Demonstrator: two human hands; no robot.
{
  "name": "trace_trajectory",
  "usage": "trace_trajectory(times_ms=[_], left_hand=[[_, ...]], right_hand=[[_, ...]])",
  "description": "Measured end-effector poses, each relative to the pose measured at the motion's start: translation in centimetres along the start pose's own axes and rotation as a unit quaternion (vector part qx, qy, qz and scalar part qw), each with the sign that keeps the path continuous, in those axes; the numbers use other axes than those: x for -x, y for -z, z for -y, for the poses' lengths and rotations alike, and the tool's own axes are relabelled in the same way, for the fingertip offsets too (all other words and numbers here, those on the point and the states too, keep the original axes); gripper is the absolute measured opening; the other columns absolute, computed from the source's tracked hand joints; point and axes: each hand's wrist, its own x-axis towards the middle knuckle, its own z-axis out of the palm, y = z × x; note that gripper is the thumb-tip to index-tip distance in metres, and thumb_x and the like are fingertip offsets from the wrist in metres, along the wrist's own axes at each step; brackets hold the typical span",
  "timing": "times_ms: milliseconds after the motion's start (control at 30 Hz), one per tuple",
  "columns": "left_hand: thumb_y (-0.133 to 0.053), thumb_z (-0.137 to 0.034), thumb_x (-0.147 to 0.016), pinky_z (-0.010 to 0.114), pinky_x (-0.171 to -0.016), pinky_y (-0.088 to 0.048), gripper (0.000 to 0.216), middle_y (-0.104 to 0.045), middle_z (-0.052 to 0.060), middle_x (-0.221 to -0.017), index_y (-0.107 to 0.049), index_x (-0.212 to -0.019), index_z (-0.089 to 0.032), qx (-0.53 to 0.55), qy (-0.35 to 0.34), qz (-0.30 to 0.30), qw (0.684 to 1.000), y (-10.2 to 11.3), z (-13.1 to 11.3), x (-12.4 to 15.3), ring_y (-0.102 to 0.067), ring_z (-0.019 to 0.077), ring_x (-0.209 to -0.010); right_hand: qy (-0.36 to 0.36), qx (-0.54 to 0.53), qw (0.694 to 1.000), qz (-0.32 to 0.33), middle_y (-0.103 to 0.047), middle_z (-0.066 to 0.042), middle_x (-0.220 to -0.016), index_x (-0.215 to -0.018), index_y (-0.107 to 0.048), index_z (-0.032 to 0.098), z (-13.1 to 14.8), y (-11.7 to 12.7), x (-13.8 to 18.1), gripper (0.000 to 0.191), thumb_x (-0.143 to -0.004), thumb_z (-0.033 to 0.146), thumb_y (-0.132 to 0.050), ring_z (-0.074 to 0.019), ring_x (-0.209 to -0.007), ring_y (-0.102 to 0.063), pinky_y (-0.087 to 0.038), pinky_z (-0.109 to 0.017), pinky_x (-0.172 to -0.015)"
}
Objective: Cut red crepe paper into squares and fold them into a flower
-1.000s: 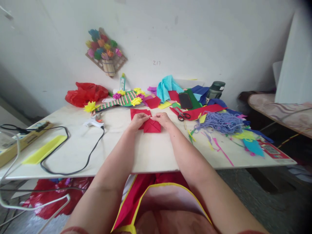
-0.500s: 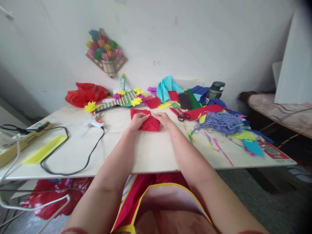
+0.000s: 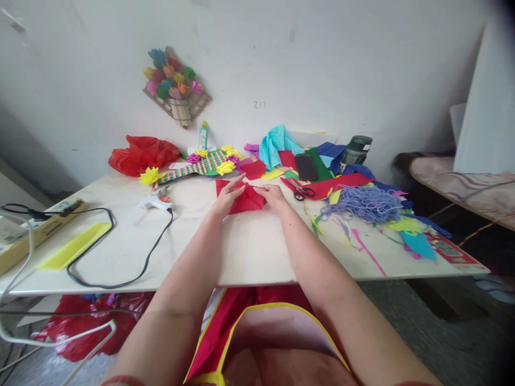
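Note:
A sheet of red crepe paper (image 3: pixel 247 201) lies in front of me on the table, creased and partly lifted between my hands. My left hand (image 3: pixel 228 199) rests at its left side with the fingers spread, one of them raised off the paper. On the other side my right hand (image 3: pixel 272 195) pinches the upper right edge of the sheet between thumb and fingers. Part of the paper is hidden behind my left hand. Black-handled scissors (image 3: pixel 302 191) lie to the right of my right hand.
To the left are a white glue gun (image 3: pixel 157 201) with its black cord, a yellow strip (image 3: pixel 76 246) and a power strip (image 3: pixel 52 222). A phone (image 3: pixel 306 167), blue yarn (image 3: pixel 364 203) and coloured paper scraps lie to the right. A flower-decorated green piece (image 3: pixel 197 167) lies behind.
The fingers of my left hand have come apart and one has lifted from the red paper. My right hand still pinches the paper, whose folds have shifted.

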Motion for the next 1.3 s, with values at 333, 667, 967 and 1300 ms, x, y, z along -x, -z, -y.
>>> trace_trajectory(times_ms=[333, 667, 967, 1300], left_hand=[[-0.065, -0.015, -0.068, 0.025, -0.069, -0.049, 0.077, -0.062, -0.002, -0.069, -0.034, -0.139, -0.023, 0.133, 0.013, 0.071, 0.988, 0.4, -0.5, 0.1, -0.06, 0.0109, -0.066], [-0.076, -0.03, -0.062, 0.038, -0.088, -0.047, 0.054, -0.066, 0.01, -0.107, -0.064, -0.113, -0.017, 0.023, 0.004, 0.07, 0.997, 0.5, 0.7, -0.2, -0.062, 0.0221, -0.093], [-0.08, -0.033, -0.054, 0.036, -0.08, -0.049, 0.048, -0.069, 0.009, -0.092, -0.071, -0.097, -0.014, -0.027, -0.003, 0.002, 1.0, 0.5, 0.7, -0.4, -0.063, 0.0206, -0.082], [-0.081, -0.026, -0.049, 0.033, -0.078, -0.048, 0.05, -0.07, 0.009, -0.085, -0.071, -0.096, -0.012, -0.022, 0.039, 0.019, 0.999, 0.7, 0.0, -0.2, -0.063, 0.0192, -0.077]], right_hand=[[0.012, -0.054, 0.997, -0.051, -0.048, 0.005, -0.044, -0.058, -0.056, 0.016, -0.5, 0.0, -0.5, 0.031, -0.057, 0.043, -0.071, -0.0075, -0.04, -0.042, -0.031, -0.021, -0.041], [0.006, -0.07, 0.996, -0.053, -0.051, 0.005, -0.046, -0.063, -0.06, 0.015, -0.3, -0.2, -0.5, 0.03, -0.056, 0.042, -0.071, -0.0081, -0.044, -0.045, -0.039, -0.021, -0.046], [0.003, -0.033, 0.999, -0.043, -0.051, 0.005, -0.048, -0.064, -0.059, 0.015, -0.1, -0.3, -0.2, 0.034, -0.056, 0.046, -0.071, -0.0075, -0.043, -0.044, -0.036, -0.021, -0.043], [-0.038, -0.022, 0.999, 0.03, -0.06, 0.002, -0.053, -0.071, -0.064, 0.013, 0.7, 0.2, 0.2, 0.024, -0.058, 0.033, -0.072, -0.0084, -0.043, -0.048, -0.037, -0.021, -0.043]])
